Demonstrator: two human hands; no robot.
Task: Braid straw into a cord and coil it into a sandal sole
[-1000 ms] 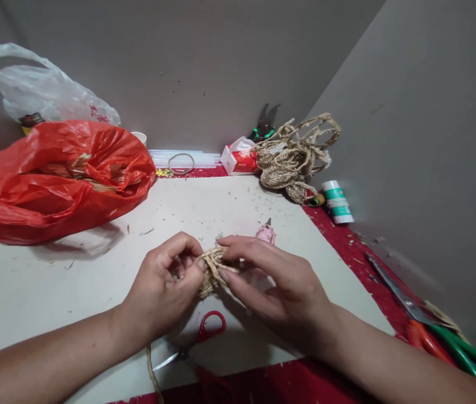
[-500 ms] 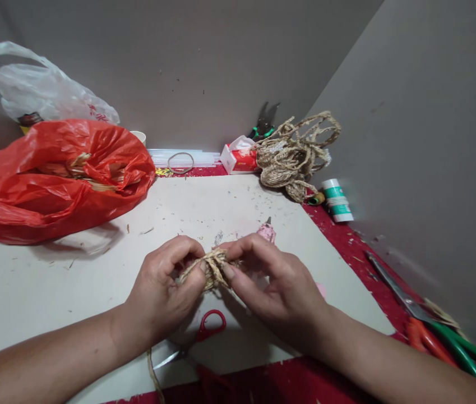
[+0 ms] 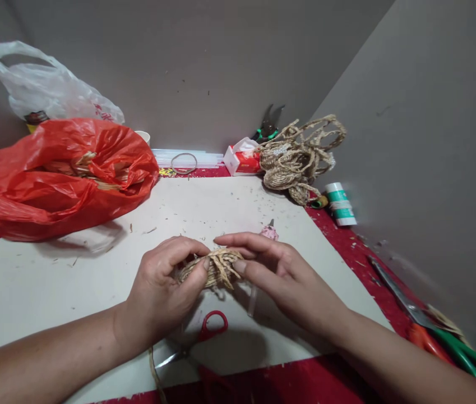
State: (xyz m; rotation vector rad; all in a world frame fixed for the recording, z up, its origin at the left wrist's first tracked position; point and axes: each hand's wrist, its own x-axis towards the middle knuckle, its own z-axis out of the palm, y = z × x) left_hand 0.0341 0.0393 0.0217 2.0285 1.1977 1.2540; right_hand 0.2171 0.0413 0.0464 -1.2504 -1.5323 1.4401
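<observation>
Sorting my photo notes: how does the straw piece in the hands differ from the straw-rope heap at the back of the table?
The straw bundle is small and compact, pinched between the left hand and right hand; the straw-rope heap is far larger, with open loops sticking up. The bundle is held above the white board; the heap lies untouched near the wall. Both are the same tan, twisted fibre.

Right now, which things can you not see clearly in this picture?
- Straw bundle, head view: its left end is hidden inside the left hand.
- Red scissors: blades covered by the left wrist.
- Long shears: handles cut off by the right edge.
</observation>
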